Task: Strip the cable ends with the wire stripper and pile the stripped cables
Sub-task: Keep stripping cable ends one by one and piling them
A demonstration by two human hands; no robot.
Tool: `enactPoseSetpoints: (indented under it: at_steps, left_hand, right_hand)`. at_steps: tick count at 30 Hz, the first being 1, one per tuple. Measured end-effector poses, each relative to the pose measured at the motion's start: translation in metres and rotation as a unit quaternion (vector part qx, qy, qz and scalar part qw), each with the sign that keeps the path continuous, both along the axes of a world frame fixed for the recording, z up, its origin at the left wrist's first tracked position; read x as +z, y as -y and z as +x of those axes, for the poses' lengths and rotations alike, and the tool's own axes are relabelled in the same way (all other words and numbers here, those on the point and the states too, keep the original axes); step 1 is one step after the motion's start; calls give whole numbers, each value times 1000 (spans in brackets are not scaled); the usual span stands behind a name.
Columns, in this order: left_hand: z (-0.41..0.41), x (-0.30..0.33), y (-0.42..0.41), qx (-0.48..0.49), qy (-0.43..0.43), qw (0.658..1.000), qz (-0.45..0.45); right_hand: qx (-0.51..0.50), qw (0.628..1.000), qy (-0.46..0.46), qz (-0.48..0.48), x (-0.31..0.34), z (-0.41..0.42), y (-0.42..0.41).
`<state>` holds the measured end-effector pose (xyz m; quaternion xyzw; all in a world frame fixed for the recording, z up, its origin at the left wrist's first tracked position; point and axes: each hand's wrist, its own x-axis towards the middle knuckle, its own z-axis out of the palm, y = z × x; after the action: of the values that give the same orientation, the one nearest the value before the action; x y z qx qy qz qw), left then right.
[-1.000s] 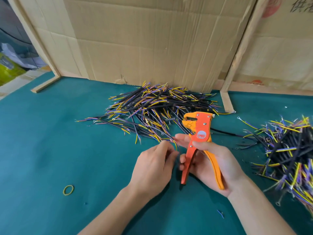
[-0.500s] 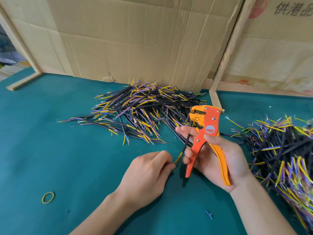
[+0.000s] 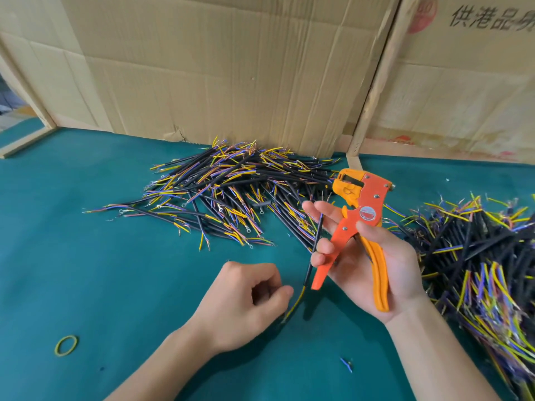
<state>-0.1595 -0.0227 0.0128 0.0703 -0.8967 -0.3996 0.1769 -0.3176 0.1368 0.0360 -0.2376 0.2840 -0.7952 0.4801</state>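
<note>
Wire stripper (image 3: 356, 224): orange/yellow, round red label on body, text illegible. Held upright in right hand (image 3: 373, 264), head up toward cardboard wall (image 3: 231, 68), handles down; fingers curled round handles. Printed chars "供港品" read on cardboard box (image 3: 469, 82), right of stripper. Cable (image 3: 312, 253): black, long axis near vertical beside stripper's left; yellow end pinched by left hand (image 3: 246, 302) fingers. Cable piles (image 3: 231, 192) on teal table (image 3: 86, 256) behind and right of stripper.
</note>
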Motion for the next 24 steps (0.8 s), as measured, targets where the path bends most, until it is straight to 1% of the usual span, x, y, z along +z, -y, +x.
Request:
enactPoseSetpoints:
  at_steps: [1, 3, 6, 9, 11, 14, 16, 21, 24]
  left_hand:
    - [-1, 2, 2, 7, 0, 999, 40]
    - [-6, 6, 4, 8, -5, 989, 147]
    - [-12, 9, 3, -23, -18, 952, 304]
    - [-13, 8, 3, -21, -42, 920, 390]
    - [-14, 4, 4, 6, -52, 910, 412]
    - [-14, -1, 5, 40, -58, 918, 391]
    - [-15, -2, 7, 56, -71, 916, 391]
    - [-15, -4, 8, 55, -77, 916, 390]
    - [-14, -3, 8, 51, -92, 907, 408]
  right_hand:
    - [12, 1000, -4, 0, 0, 2, 1]
    - [36, 999, -6, -2, 0, 7, 6]
    - [64, 998, -8, 7, -2, 20, 17]
    - [88, 995, -26, 31, -3, 30, 25]
    - [103, 994, -34, 35, -2, 31, 26]
    - [108, 993, -27, 32, -2, 30, 23]
    - [86, 996, -18, 32, -3, 26, 21]
    - [49, 997, -34, 53, -2, 20, 16]
    - [36, 996, -37, 76, -2, 22, 18]
